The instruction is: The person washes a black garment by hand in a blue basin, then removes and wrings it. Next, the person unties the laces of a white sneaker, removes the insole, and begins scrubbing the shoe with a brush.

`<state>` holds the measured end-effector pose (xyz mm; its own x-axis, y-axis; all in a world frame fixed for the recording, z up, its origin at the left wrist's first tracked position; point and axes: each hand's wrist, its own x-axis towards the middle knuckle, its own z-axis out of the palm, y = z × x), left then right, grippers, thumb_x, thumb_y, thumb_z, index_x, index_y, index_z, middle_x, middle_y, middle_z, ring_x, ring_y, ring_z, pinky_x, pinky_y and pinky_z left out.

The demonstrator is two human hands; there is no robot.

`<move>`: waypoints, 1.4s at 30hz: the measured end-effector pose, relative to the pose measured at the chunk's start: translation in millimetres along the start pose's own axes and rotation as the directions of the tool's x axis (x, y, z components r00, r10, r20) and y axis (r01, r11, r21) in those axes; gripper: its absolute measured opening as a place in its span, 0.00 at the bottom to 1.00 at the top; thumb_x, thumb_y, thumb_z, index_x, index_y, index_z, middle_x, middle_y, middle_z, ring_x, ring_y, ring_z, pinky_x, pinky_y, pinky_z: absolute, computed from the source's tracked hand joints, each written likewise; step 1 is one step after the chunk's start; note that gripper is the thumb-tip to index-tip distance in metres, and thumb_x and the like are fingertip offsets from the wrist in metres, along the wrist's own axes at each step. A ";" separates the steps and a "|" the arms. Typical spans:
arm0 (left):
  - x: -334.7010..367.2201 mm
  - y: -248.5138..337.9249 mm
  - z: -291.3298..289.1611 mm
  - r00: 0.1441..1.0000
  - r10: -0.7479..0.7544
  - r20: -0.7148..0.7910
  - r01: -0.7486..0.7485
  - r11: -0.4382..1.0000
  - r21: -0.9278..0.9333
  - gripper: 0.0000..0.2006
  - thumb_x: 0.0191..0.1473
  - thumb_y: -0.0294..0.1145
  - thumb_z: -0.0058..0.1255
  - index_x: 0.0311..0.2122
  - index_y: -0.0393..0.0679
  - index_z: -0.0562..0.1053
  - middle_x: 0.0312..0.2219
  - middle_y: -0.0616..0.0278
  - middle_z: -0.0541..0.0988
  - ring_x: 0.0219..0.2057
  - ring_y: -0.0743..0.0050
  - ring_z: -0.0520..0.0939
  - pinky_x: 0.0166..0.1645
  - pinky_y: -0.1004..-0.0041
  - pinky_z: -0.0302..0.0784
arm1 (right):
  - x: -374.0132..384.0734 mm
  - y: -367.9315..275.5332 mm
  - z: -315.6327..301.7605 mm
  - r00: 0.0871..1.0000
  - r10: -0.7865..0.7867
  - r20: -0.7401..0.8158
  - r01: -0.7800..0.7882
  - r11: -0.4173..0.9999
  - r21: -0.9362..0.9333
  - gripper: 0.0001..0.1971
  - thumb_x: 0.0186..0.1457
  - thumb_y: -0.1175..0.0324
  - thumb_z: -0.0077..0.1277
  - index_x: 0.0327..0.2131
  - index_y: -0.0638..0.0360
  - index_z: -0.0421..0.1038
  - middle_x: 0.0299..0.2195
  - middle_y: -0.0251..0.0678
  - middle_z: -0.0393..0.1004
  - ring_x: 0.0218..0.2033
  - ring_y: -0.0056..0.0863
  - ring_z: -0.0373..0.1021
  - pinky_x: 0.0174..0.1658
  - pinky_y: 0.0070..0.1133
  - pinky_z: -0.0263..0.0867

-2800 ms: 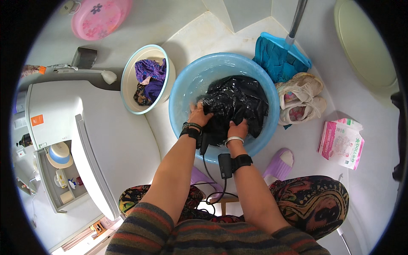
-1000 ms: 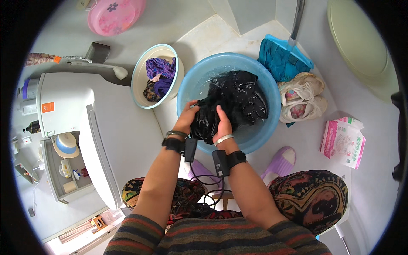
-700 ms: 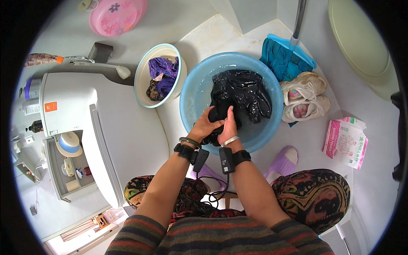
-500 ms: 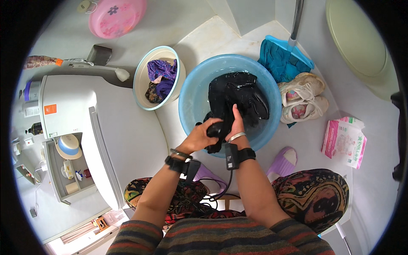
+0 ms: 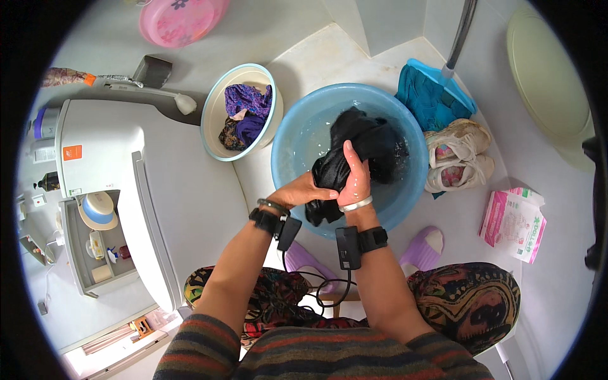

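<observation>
A soaked black garment (image 5: pixel 354 130) lies in a round light-blue basin (image 5: pixel 286 136) of water, partly under the surface. Over the basin's near side, my left hand (image 5: pixel 303 192) is closed round a bunch of the cloth, thumb across its top. My right hand (image 5: pixel 356 178) grips the same bunch from the right with its thumb pointing up; its other fingers are mostly hidden. The two hands nearly touch. A loose end of the garment hangs below them by the near rim.
Left of the basin stands a cream tub (image 5: pixel 209 133) holding purple and patterned clothes. At right are a blue mop (image 5: pixel 421 98), white shoes (image 5: pixel 461 155) and a pink-and-white box (image 5: pixel 513 221). A white appliance (image 5: pixel 196 177) fills the left. Purple slippers (image 5: pixel 423 247) show near my knees.
The garment has shifted to the right and bunched up between my hands. My left hand has moved right along the cloth, its thumb now close to my right hand.
</observation>
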<state>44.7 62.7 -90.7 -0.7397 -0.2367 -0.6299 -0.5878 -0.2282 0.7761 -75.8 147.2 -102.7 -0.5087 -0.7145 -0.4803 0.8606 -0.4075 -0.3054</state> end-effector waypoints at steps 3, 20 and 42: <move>26.6 -10.6 -29.7 0.994 -0.074 -0.086 0.084 0.989 0.119 0.35 0.42 0.38 0.66 0.55 0.35 0.65 0.45 0.60 0.76 0.46 0.71 0.74 0.55 0.71 0.67 | 14.3 3.6 -9.6 0.998 -0.024 -0.061 0.024 1.000 -0.008 0.18 0.54 0.65 0.56 0.47 0.58 0.69 0.40 0.29 0.74 0.42 0.20 0.70 0.49 0.26 0.64; 80.8 -55.8 -7.3 0.672 0.241 -0.700 0.262 0.807 0.530 0.35 0.39 0.19 0.54 0.56 0.58 0.65 0.51 0.51 0.71 0.49 0.47 0.74 0.55 0.62 0.69 | 30.1 37.7 -86.9 0.927 0.169 -0.335 -0.189 0.981 -0.029 0.34 0.56 0.49 0.51 0.63 0.37 0.50 0.63 0.34 0.50 0.63 0.34 0.49 0.63 0.35 0.42; 22.8 -0.1 17.4 0.672 0.351 -0.652 -0.039 0.896 0.443 0.18 0.52 0.35 0.45 0.45 0.34 0.71 0.38 0.36 0.75 0.42 0.40 0.77 0.48 0.59 0.69 | 3.1 26.8 -17.9 0.916 0.073 -0.394 -0.115 0.990 -0.083 0.21 0.50 0.59 0.60 0.43 0.64 0.69 0.41 0.34 0.73 0.40 0.25 0.70 0.41 0.24 0.68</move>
<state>22.2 73.7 -104.6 -0.4904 -0.8548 -0.1699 -0.6427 0.2230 0.7330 -54.7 144.2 -127.0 -0.4122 -0.4602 -0.7864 0.9084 -0.2742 -0.3157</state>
